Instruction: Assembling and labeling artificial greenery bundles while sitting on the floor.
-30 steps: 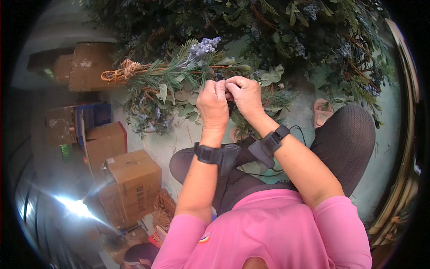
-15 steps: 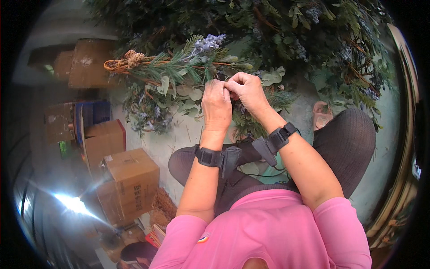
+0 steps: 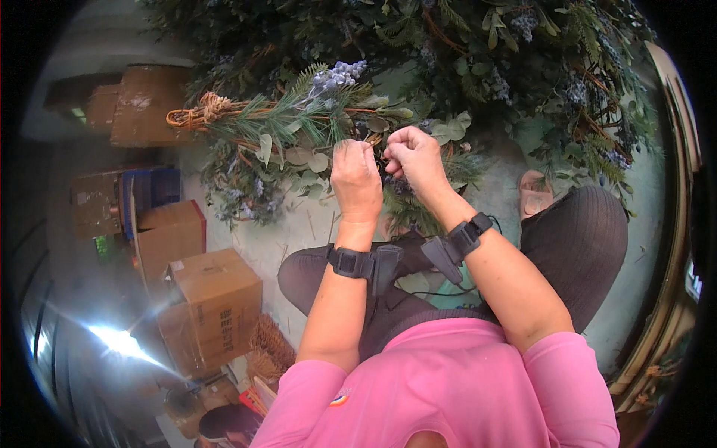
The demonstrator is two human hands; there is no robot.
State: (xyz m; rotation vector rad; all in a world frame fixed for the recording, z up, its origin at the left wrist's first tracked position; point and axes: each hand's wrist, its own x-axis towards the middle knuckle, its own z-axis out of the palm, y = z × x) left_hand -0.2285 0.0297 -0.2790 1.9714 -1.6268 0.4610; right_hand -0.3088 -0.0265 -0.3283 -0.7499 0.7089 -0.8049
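Pale floor with cardboard boxes [image 3: 213, 299] at lower left and loose greenery [image 3: 478, 52] heaped across the top. The bundled sprig [image 3: 299, 119] sits upper middle; left hand [image 3: 357, 178] and right hand [image 3: 414, 155] are both raised, pinched shut on its stems. Probably best to keep that pinch tight and close together.

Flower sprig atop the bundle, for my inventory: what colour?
Pale lavender-blue flower sprig, clearest in the head view.

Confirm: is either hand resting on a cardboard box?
No. Both the left hand and right hand are raised at the greenery bundle.
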